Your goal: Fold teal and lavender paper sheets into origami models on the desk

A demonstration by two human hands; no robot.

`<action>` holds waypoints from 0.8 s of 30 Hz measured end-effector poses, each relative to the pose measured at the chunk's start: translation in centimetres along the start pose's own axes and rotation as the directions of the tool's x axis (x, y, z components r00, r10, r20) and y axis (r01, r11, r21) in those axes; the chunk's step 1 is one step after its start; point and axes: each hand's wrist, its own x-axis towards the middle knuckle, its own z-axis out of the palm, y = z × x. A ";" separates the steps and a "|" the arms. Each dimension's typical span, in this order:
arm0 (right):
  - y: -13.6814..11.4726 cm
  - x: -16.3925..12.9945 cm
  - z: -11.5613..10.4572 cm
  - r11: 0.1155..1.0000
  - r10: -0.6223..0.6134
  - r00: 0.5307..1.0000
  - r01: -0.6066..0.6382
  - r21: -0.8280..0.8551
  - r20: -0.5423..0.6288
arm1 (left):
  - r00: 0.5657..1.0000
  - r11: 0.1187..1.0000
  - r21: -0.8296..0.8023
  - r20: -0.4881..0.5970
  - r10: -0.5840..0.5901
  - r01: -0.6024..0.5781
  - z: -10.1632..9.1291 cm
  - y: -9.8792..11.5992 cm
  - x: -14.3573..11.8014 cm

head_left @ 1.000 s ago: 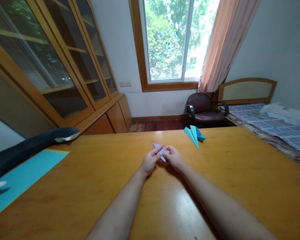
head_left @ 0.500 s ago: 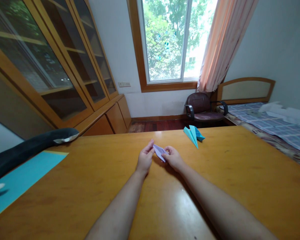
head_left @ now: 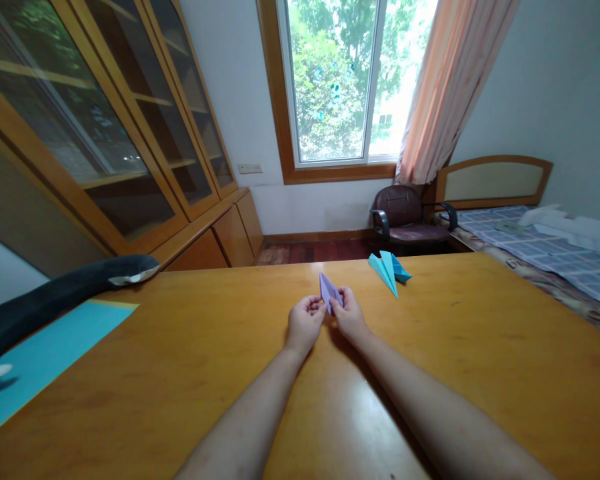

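A small folded lilac paper piece [head_left: 329, 291] stands upright between my two hands, just above the wooden table [head_left: 480, 347]. My left hand [head_left: 306, 323] pinches its lower left edge. Close against it, my right hand [head_left: 349, 315] grips the paper's lower right side with thumb and fingers. A finished turquoise paper plane [head_left: 389, 270] lies on the table a little beyond and to the right of my right hand.
A turquoise paper sheet [head_left: 45, 353] lies at the table's left edge, next to a dark plush toy [head_left: 55, 297]. Beyond the table stand glass-door cabinets [head_left: 105, 127], a dark office chair [head_left: 410, 217] under the window, and a bed [head_left: 555, 253] at the right.
The lilac paper has turned from lying flat and slanted to standing upright. Both hands have closed in together on its lower end.
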 end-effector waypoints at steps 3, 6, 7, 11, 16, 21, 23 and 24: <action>0.1 -0.1 0.2 1.000 -0.024 1.000 0.024 -0.007 -0.005 | 0.999 0.999 0.032 -0.027 0.020 -0.019 0.0 0.1 -0.1; 0.3 -0.1 0.3 1.000 -0.027 1.000 0.026 0.005 0.010 | 0.998 0.996 0.082 -0.046 0.042 -0.038 0.0 0.4 -0.2; 0.3 -0.2 0.3 1.000 -0.027 0.999 0.027 0.009 0.019 | 0.997 0.993 0.110 -0.052 0.058 -0.052 0.1 0.6 -0.3; 0.4 -0.2 0.3 1.000 -0.027 0.999 0.028 -0.014 0.042 | 0.991 0.973 0.204 -0.049 0.125 -0.112 0.2 1.4 -0.6; -0.6 -0.5 0.2 0.995 -0.062 0.989 0.071 -0.064 0.135 | 0.992 0.962 0.242 0.018 0.125 -0.126 0.0 2.1 -0.9; -1.5 -0.8 0.0 0.964 -0.194 0.967 0.219 -0.150 0.162 | 0.993 0.974 0.195 0.011 0.118 -0.117 -0.4 1.6 -0.4; -1.7 -0.9 -0.2 0.934 -0.262 0.959 0.279 -0.223 0.103 | 0.995 0.985 0.142 0.007 0.101 -0.101 -0.6 1.2 -0.2; -1.7 -0.9 -0.3 0.916 -0.294 0.953 0.303 -0.263 0.074 | 0.996 0.989 0.118 0.003 0.089 -0.088 -0.6 0.9 0.0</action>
